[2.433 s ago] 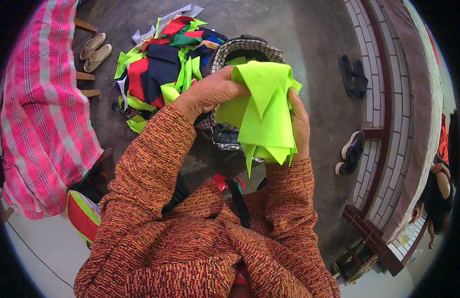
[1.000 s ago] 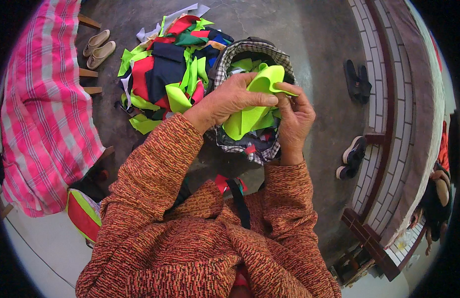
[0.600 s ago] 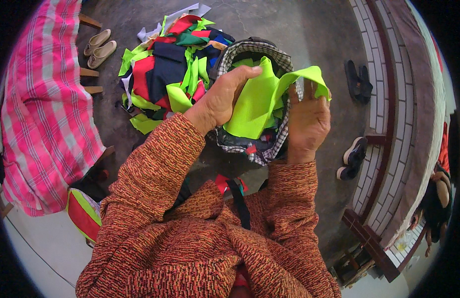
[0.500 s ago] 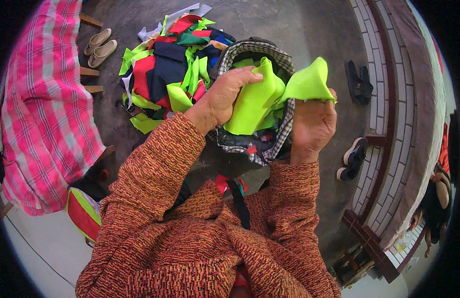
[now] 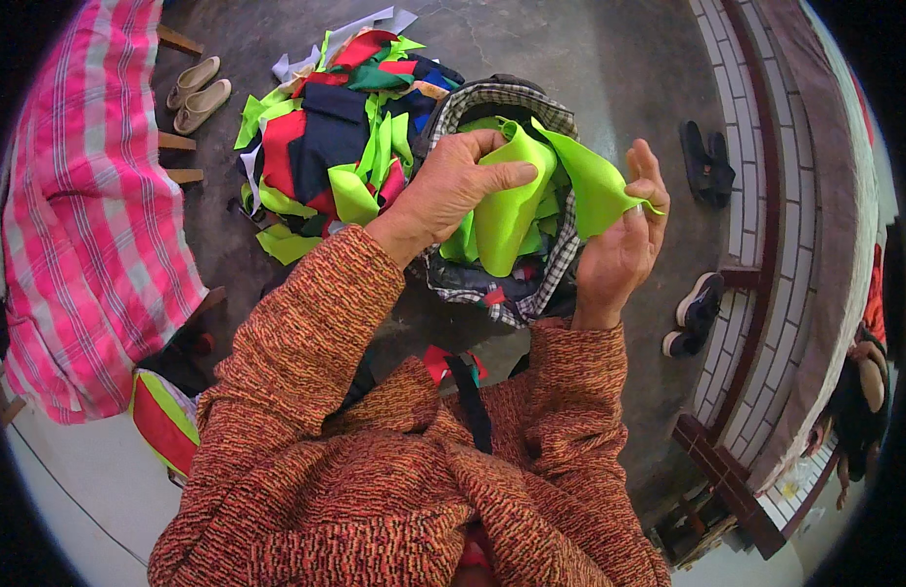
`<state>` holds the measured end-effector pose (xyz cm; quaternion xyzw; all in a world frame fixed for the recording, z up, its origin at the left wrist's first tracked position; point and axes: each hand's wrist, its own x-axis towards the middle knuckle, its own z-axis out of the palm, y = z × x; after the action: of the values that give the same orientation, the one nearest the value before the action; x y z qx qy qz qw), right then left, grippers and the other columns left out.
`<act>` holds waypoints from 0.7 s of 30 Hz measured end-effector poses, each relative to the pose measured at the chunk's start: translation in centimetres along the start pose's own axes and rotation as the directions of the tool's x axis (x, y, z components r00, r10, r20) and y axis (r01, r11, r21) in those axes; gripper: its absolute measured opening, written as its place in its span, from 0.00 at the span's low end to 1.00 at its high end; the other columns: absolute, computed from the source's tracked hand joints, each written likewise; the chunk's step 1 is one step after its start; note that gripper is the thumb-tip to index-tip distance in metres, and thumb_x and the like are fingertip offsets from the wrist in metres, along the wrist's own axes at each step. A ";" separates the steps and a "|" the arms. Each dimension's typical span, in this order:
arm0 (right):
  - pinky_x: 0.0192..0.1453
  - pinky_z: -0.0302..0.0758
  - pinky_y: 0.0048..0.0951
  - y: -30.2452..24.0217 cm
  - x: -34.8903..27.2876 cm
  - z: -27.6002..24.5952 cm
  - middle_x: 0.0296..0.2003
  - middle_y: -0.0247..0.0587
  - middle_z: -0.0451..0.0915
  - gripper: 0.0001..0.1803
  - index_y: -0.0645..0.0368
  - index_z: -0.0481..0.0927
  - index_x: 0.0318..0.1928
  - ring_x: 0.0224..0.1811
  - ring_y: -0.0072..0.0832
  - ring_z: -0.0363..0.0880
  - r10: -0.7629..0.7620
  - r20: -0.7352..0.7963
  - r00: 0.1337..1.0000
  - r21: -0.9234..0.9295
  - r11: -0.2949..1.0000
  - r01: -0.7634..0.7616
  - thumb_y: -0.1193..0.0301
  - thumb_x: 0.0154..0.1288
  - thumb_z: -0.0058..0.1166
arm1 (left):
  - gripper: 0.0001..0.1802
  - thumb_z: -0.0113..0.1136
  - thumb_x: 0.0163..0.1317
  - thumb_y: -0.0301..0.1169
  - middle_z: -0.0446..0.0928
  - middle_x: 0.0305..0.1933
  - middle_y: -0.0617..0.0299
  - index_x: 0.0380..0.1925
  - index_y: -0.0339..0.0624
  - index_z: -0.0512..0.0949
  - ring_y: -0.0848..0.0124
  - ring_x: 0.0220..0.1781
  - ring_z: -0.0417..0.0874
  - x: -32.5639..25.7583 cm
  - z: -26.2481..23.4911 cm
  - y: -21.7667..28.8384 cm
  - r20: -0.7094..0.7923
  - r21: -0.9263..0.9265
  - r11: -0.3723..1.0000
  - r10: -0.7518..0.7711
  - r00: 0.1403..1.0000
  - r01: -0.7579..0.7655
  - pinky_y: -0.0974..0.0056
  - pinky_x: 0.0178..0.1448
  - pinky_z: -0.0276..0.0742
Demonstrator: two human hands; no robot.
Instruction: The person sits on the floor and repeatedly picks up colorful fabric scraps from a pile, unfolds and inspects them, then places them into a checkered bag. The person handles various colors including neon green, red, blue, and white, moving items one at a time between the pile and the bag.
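Note:
My left hand [image 5: 441, 194] is closed on a folded lime-green fabric piece [image 5: 512, 210], thumb on top and the other fingers behind it. A second lime-green fabric scrap [image 5: 582, 181] hangs between my hands, and one corner of it is pinched in my right hand [image 5: 619, 245]. Some of the right fingers point upward. Both hands are over a bag with a black-and-white checked rim [image 5: 563, 269]. More green scraps and a small red one [image 5: 494, 295] lie inside the bag, partly hidden by the held cloth.
Left of the bag a heap of coloured fabric scraps [image 5: 326, 132] covers the floor. Beige shoes [image 5: 201, 106] sit beside a pink checked cloth [image 5: 101, 215]. To the right are black slippers [image 5: 707, 164], dark sneakers [image 5: 698, 313] and a white-tiled ledge [image 5: 766, 235].
The right-hand scrap has swung downward and opened out, while my right hand has turned with its fingers raised. My left thumb has shifted over the folded piece, which now looks narrower.

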<state>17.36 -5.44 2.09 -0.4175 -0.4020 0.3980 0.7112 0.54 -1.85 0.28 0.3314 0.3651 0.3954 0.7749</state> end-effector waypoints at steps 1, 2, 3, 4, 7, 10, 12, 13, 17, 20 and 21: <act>0.61 0.65 0.37 0.0 -0.1 0.1 0.50 0.50 0.73 0.09 0.60 0.69 0.41 0.53 0.35 0.71 0.014 0.054 0.998 0.032 0.999 -0.016 0.79 0.63 0.35 | 0.17 0.65 0.54 0.30 0.78 0.40 0.63 0.43 0.35 0.75 0.76 0.39 0.78 0.0 0.1 0.1 0.004 0.009 1.000 0.010 1.000 -0.010 0.71 0.46 0.74; 0.61 0.65 0.37 0.0 -0.2 0.1 0.50 0.51 0.73 0.09 0.60 0.69 0.41 0.53 0.35 0.71 0.027 0.108 0.994 0.064 0.997 -0.034 0.79 0.63 0.35 | 0.17 0.65 0.54 0.30 0.78 0.40 0.63 0.43 0.35 0.75 0.76 0.39 0.78 0.1 -0.1 -0.1 0.001 0.043 0.999 0.025 1.000 -0.025 0.71 0.46 0.74; 0.61 0.65 0.37 0.0 -0.4 0.2 0.49 0.51 0.74 0.09 0.59 0.69 0.42 0.53 0.34 0.71 0.065 0.125 0.990 0.063 0.995 -0.073 0.79 0.64 0.35 | 0.18 0.66 0.53 0.29 0.78 0.40 0.64 0.43 0.35 0.75 0.76 0.40 0.78 0.2 -0.3 -0.5 -0.003 0.078 0.996 0.041 0.999 -0.040 0.71 0.47 0.74; 0.61 0.65 0.36 0.2 -0.6 0.3 0.49 0.51 0.74 0.09 0.59 0.68 0.43 0.52 0.34 0.71 0.102 0.138 0.985 0.060 0.992 -0.111 0.78 0.64 0.35 | 0.18 0.66 0.53 0.29 0.78 0.40 0.64 0.43 0.35 0.75 0.76 0.40 0.78 0.3 -0.2 -0.6 -0.003 0.111 0.992 0.054 0.999 -0.054 0.71 0.47 0.74; 0.61 0.65 0.34 0.6 -1.2 0.7 0.47 0.49 0.76 0.09 0.59 0.67 0.45 0.51 0.32 0.72 0.218 0.161 0.963 0.015 0.975 -0.223 0.77 0.66 0.36 | 0.15 0.62 0.57 0.30 0.77 0.41 0.63 0.43 0.36 0.75 0.75 0.41 0.78 0.1 0.5 -0.6 0.022 0.039 0.998 0.056 0.998 -0.057 0.69 0.49 0.74; 0.59 0.66 0.30 1.0 -1.6 1.5 0.46 0.47 0.76 0.08 0.58 0.66 0.46 0.50 0.29 0.73 0.287 0.170 0.943 0.070 0.951 -0.302 0.75 0.68 0.36 | 0.14 0.55 0.62 0.30 0.77 0.42 0.61 0.46 0.35 0.73 0.74 0.42 0.79 -0.4 0.5 0.4 0.108 -0.222 0.968 -0.097 0.989 0.120 0.68 0.48 0.76; 0.59 0.67 0.30 1.4 -1.7 1.8 0.46 0.46 0.76 0.09 0.58 0.66 0.46 0.50 0.29 0.73 0.332 0.155 0.930 0.116 0.929 -0.351 0.75 0.68 0.35 | 0.14 0.51 0.64 0.31 0.77 0.43 0.60 0.47 0.34 0.73 0.73 0.42 0.79 0.1 -0.5 -0.7 0.048 -0.291 0.955 -0.042 0.998 0.054 0.67 0.46 0.77; 0.58 0.68 0.31 1.3 -1.6 1.8 0.47 0.47 0.76 0.09 0.58 0.66 0.47 0.50 0.30 0.74 0.353 0.128 0.927 0.169 0.913 -0.372 0.76 0.69 0.35 | 0.14 0.50 0.65 0.31 0.76 0.43 0.60 0.47 0.34 0.72 0.73 0.42 0.79 0.3 -0.6 -0.7 0.018 -0.325 0.946 -0.017 1.000 0.022 0.67 0.45 0.78; 0.58 0.69 0.33 1.4 -1.2 1.1 0.48 0.49 0.76 0.08 0.58 0.66 0.47 0.50 0.32 0.74 0.390 0.109 0.915 0.243 0.882 -0.405 0.76 0.69 0.37 | 0.14 0.53 0.62 0.27 0.76 0.43 0.61 0.46 0.33 0.72 0.74 0.42 0.79 0.1 -0.4 -0.5 0.094 -0.147 0.983 -0.096 0.991 0.109 0.68 0.43 0.78; 0.59 0.68 0.32 1.6 -1.2 1.1 0.48 0.49 0.76 0.08 0.58 0.66 0.46 0.51 0.31 0.74 0.385 0.137 0.913 0.233 0.883 -0.408 0.75 0.69 0.37 | 0.13 0.56 0.59 0.24 0.76 0.42 0.61 0.44 0.34 0.72 0.75 0.41 0.78 0.1 -0.1 -0.6 0.073 -0.069 0.997 -0.031 0.997 0.036 0.70 0.42 0.77; 0.58 0.68 0.31 1.6 -1.3 1.3 0.48 0.48 0.76 0.08 0.58 0.67 0.46 0.50 0.30 0.74 0.382 0.139 0.913 0.203 0.892 -0.404 0.75 0.69 0.37 | 0.13 0.58 0.58 0.23 0.76 0.42 0.62 0.43 0.35 0.72 0.76 0.40 0.78 0.1 -0.1 -0.7 0.059 -0.059 0.998 0.006 0.998 -0.003 0.71 0.42 0.77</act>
<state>15.35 -5.71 0.78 -0.3866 -0.2944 0.5965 0.6387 0.79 -2.04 -0.39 0.3210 0.3293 0.3977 0.7939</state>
